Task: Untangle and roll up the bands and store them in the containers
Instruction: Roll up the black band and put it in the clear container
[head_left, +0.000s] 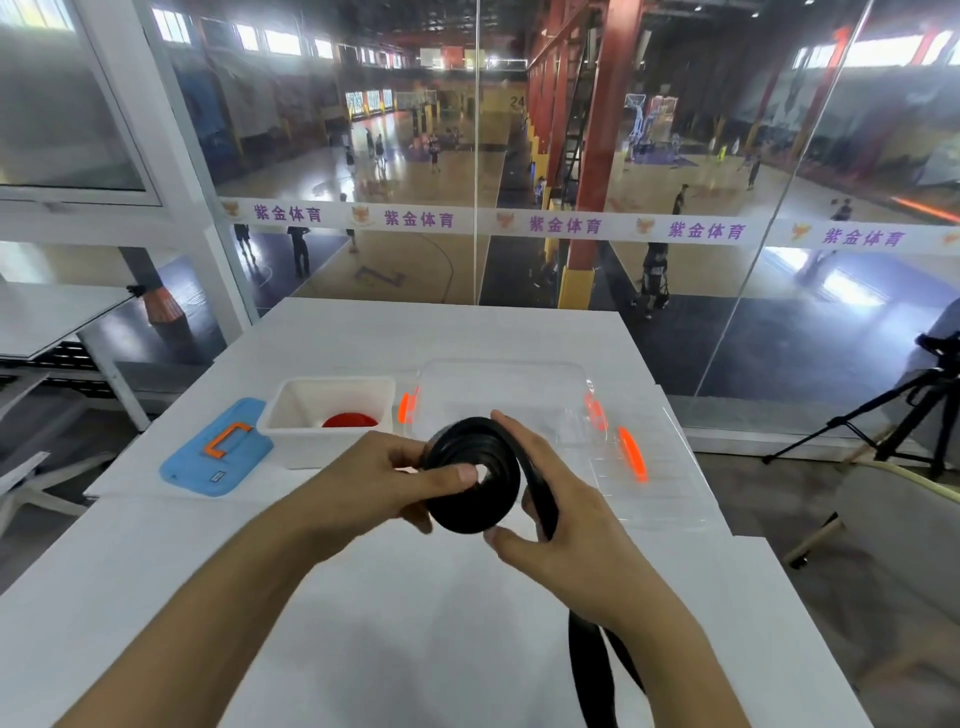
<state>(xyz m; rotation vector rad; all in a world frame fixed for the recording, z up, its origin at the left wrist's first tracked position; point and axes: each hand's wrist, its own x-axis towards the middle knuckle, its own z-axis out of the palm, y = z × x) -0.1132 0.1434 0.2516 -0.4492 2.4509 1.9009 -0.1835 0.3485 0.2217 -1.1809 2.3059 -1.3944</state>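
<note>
You hold the black band (470, 486) as a partly wound coil above the worktop; its loose tail hangs down at your right. A red band (349, 420) lies in the white container (322, 415). The clear container (501, 387) stands beside it.

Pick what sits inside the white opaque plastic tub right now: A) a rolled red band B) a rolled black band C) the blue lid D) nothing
A: a rolled red band lies at the bottom of the white opaque plastic tub, while the black rubber band is mid-roll in the grip of the left hand and right hand, and the blue plastic lid with orange handle lies on the table beside the tub.
</note>
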